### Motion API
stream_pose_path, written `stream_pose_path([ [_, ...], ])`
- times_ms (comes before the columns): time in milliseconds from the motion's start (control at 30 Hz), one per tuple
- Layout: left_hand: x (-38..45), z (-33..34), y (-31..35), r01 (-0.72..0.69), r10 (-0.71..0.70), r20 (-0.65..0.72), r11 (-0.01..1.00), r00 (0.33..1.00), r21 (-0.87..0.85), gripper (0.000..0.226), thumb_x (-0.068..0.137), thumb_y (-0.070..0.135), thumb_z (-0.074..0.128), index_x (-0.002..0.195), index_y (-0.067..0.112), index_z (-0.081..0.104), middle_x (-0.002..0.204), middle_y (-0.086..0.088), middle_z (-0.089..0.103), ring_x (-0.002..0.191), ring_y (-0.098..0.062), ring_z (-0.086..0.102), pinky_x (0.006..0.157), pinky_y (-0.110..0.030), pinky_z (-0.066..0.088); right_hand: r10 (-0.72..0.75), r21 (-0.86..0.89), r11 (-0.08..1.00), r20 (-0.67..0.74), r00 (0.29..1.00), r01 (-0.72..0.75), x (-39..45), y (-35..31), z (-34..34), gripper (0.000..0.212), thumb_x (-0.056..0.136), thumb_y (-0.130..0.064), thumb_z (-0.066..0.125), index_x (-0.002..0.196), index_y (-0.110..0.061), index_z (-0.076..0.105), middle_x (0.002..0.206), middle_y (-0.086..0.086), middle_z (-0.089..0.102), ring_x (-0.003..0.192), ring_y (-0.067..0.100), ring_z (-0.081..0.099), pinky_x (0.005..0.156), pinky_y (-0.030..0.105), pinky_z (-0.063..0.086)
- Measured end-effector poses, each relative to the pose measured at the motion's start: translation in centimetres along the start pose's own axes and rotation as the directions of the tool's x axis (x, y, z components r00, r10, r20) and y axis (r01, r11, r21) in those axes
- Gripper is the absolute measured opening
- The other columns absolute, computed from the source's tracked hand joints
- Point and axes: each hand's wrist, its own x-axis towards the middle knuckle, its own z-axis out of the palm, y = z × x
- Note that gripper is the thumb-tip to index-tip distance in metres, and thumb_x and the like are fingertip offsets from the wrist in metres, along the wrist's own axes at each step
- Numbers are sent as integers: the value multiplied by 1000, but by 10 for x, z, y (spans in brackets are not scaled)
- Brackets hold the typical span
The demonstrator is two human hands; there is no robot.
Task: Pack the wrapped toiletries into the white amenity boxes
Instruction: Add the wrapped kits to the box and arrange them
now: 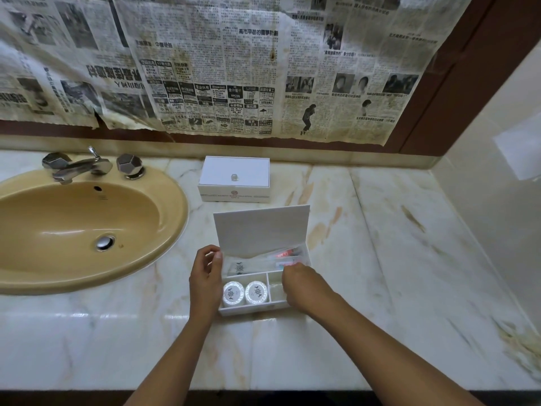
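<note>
An open white amenity box [251,309] sits on the marble counter, its lid [261,230] standing upright. Two round wrapped toiletries [245,293] lie side by side in its front left compartment. Long clear wrapped packets [263,262], one with red print, lie in the back compartment. My left hand [205,276] rests against the box's left side, fingers curled at the back corner. My right hand [304,285] is over the front right compartment, fingertips pinching the end of a wrapped packet. A second white amenity box [234,178] stands shut farther back.
A tan sink [73,230] with a chrome tap [79,167] fills the left of the counter. Newspaper sheets [219,68] cover the wall behind. A cream side wall [497,171] closes the right. The marble counter [395,259] stretches to the right of the boxes.
</note>
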Motion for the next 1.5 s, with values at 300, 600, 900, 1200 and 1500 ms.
stream_pose_path([
  [300, 0, 0, 0, -15, 15, 4, 1000, 1000, 12, 10, 98, 17, 54, 96, 26, 58, 94, 6, 64, 79, 1, 58, 69, -7, 43, 37, 88, 995, 16, 999, -39, -3, 4, 3, 25, 85, -1, 51, 103, -6, 68, 116, 14, 61, 97, 27, 62, 82, 29, 49],
  [600, -1, 0, 1, -10, 10, 4, 1000, 1000, 0, 9, 98, 16, 54, 97, 24, 58, 93, 5, 64, 77, 0, 58, 68, -8, 43, 35, 182, 983, -105, 994, -16, -10, 11, -9, 28, 89, -10, 48, 101, -14, 73, 107, 8, 67, 89, 24, 61, 73, 22, 43],
  [900, -1, 0, 1, -11, 11, 7, 1000, 1000, -8, 11, 98, 15, 54, 97, 25, 58, 94, 4, 64, 79, 0, 58, 69, -8, 43, 267, 270, 939, -176, 947, -215, -15, 71, 3, 29, 88, -15, 58, 117, -20, 62, 116, 1, 61, 99, 18, 60, 76, 20, 40],
  [1200, -1, 1, 0, -16, 16, 9, 1000, 1000, -3, 11, 99, 15, 53, 97, 25, 58, 94, 5, 64, 80, 1, 59, 70, -7, 43, 298, 194, 939, -47, 953, -284, -15, 82, 33, 25, 83, -2, 46, 98, -14, 63, 101, 3, 61, 85, 19, 58, 62, 22, 37],
  [1500, 0, 1, -2, -5, 5, 5, 1000, 1000, -6, 8, 98, 16, 53, 99, 23, 58, 96, 4, 64, 81, -1, 59, 70, -7, 43, 346, 233, 925, -202, 916, -299, -9, 85, 12, 25, 86, -5, 46, 94, -16, 67, 98, 3, 67, 83, 22, 62, 66, 25, 46],
])
